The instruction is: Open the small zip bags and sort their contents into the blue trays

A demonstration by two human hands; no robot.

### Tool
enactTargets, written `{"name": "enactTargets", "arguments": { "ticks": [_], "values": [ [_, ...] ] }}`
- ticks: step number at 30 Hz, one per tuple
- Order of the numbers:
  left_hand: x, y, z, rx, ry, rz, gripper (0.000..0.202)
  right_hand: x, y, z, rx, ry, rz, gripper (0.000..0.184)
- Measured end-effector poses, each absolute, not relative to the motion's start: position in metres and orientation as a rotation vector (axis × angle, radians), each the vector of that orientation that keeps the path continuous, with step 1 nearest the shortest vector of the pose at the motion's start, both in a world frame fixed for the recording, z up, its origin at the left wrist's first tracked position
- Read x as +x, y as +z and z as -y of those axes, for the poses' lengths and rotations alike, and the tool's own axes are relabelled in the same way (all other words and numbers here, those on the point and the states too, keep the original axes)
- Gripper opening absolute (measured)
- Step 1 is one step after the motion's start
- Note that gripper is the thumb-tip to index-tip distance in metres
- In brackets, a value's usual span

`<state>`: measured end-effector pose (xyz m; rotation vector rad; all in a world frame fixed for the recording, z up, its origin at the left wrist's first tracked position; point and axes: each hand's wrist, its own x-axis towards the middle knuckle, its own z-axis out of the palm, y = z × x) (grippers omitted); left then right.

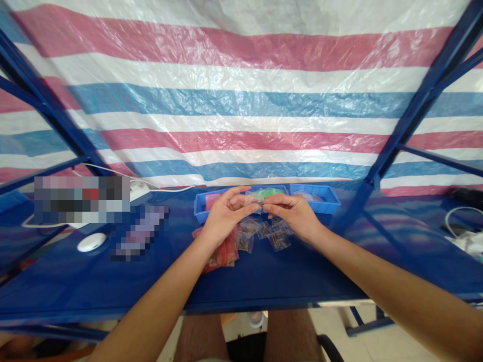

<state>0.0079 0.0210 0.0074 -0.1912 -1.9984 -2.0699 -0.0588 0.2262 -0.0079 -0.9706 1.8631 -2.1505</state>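
Note:
My left hand (pixel 228 213) and my right hand (pixel 292 211) meet over the blue table, thumbs and forefingers pinched close together. Whatever is between the fingertips is too small and blurred to name. Just below them lie several small clear plastic bags (pixel 279 240) with thin brass-coloured pieces inside. Red plastic bags (pixel 225 254) are piled under my left hand and wrist, which partly cover them. Behind the fingers, green bags (pixel 266 192) fill the middle of a row of blue bins. The left blue bin (pixel 199 208) contains something pink, and the right blue bin (pixel 326 201) contains clear bags.
Left on the blue table (pixel 271 286) are a white oval object (pixel 91 242) and pixelated items. White cables (pixel 169 189) run along the back. Blue metal posts (pixel 407 108) stand before a striped plastic sheet (pixel 241 105). A white cable and a whitish bundle (pixel 470 244) lie far right.

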Motion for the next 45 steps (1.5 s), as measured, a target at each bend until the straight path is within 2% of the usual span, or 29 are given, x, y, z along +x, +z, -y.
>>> {"name": "enactTargets", "arguments": {
  "ticks": [11,15,20,25,29,33,45],
  "values": [
    [0.01,0.013,-0.021,-0.165,-1.98,2.035,0.05,-0.056,-0.012,-0.224,-1.183,-1.884,-1.933,0.029],
    [0.014,0.015,-0.021,-0.134,-1.735,2.162,0.047,-0.057,-0.007,-0.229,-1.184,-1.873,-1.916,0.028],
    [0.018,0.015,-0.023,-0.119,-1.345,2.223,0.032,-0.055,-0.001,-0.233,-1.168,-2.056,-2.125,0.025],
    [0.017,0.012,-0.022,-0.15,-1.213,2.256,0.029,-0.05,0.001,-0.233,-1.326,-2.054,-2.314,0.02],
    [0.017,0.01,-0.023,-0.223,-1.123,2.296,0.021,-0.045,0.005,-0.236,-1.549,-1.891,-2.373,0.016],
    [0.018,0.011,-0.025,-0.263,-1.075,2.335,0.022,-0.044,0.006,-0.236,-1.718,-1.781,-2.382,0.014],
    [0.015,0.007,-0.022,-0.34,-0.922,2.397,0.024,-0.048,0.001,-0.235,-1.805,-1.749,-2.464,0.017]
  ]
}}
